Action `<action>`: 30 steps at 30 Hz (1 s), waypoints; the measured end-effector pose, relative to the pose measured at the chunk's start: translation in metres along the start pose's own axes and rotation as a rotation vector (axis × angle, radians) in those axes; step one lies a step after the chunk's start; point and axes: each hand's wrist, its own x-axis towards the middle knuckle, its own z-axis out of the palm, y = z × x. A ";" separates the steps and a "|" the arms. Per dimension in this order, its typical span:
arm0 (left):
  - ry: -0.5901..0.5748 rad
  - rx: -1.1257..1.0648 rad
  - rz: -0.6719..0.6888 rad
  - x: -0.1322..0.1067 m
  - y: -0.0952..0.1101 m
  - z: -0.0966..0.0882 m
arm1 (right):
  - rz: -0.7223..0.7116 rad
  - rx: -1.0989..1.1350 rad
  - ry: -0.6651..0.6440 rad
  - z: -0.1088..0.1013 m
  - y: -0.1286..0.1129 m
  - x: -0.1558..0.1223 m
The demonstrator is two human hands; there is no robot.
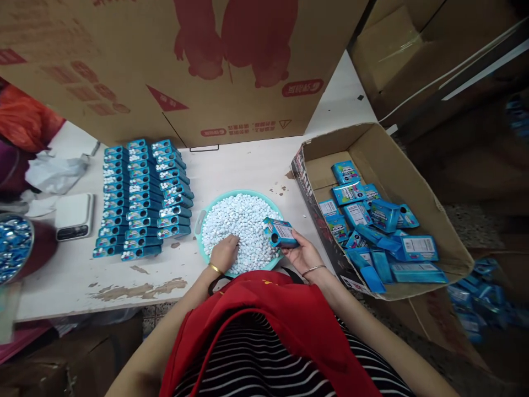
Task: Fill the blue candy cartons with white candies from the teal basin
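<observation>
A round turquoise basin (198, 225), heaped with small white candies (242, 212), rests against the table's front edge. My left hand (225, 253) is down on the candies at the basin's near left, its fingers curled in among them and partly hidden. Over the basin's right rim, my right hand (305, 255) grips a blue candy box (281, 232) by its right end. That box is tilted, and a dark round opening shows on its left end. To the left, three columns of blue candy boxes (142, 198) lie with their ends up; white candies show on many of them.
An open carton (448, 237) holding jumbled blue boxes stands at the right. Behind the basin rises a large cardboard box (248, 105). At left are a white digital scale (74, 212) and a dark red bucket (41, 248) of shiny blue pieces. Candy crumbs dot the table (243, 165).
</observation>
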 end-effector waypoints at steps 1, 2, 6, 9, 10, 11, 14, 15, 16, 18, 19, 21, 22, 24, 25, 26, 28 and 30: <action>0.014 -0.036 0.009 0.002 0.000 0.003 | 0.002 -0.002 0.005 0.000 0.000 -0.001; 0.025 -0.072 0.019 0.003 -0.001 0.004 | 0.002 -0.003 0.013 0.000 0.000 -0.003; 0.050 -0.189 0.075 -0.007 -0.013 -0.008 | -0.008 0.002 0.029 -0.002 -0.001 -0.007; 0.104 -0.298 0.153 -0.020 -0.016 -0.032 | -0.015 0.003 0.032 -0.004 -0.002 -0.006; 0.126 -0.329 0.182 -0.024 -0.015 -0.042 | -0.021 0.006 0.032 -0.005 -0.001 -0.005; 0.144 -0.350 0.209 -0.027 -0.012 -0.053 | -0.026 0.007 0.031 -0.005 0.000 -0.004; 0.143 -0.309 0.279 -0.036 0.000 -0.086 | -0.024 0.008 0.010 -0.002 0.003 -0.001; 0.127 -0.273 0.301 -0.037 0.005 -0.096 | -0.014 0.009 0.004 0.000 0.004 -0.001; 0.106 -0.229 0.322 -0.039 0.010 -0.106 | -0.005 0.010 -0.003 0.002 0.006 0.000; 0.050 -0.119 0.349 -0.040 0.022 -0.123 | 0.013 0.014 -0.026 0.007 0.009 0.000; 0.018 -0.054 0.353 -0.040 0.029 -0.130 | 0.022 0.013 -0.043 0.009 0.011 0.000; -0.048 0.095 0.341 -0.040 0.044 -0.145 | 0.036 0.004 -0.076 0.012 0.014 -0.001; -0.078 0.178 0.326 -0.040 0.053 -0.152 | 0.042 -0.002 -0.087 0.013 0.016 -0.001; -0.126 0.342 0.289 -0.042 0.071 -0.165 | 0.053 -0.008 -0.092 0.014 0.019 0.000; -0.141 0.412 0.272 -0.043 0.080 -0.171 | 0.059 -0.009 -0.090 0.014 0.020 0.000; -0.150 0.470 0.258 -0.045 0.090 -0.177 | 0.065 -0.008 -0.088 0.014 0.021 0.001; -0.160 0.541 0.253 -0.049 0.107 -0.186 | 0.078 -0.007 -0.087 0.015 0.022 0.002; -0.166 0.570 0.261 -0.053 0.121 -0.194 | 0.091 -0.006 -0.088 0.016 0.022 0.002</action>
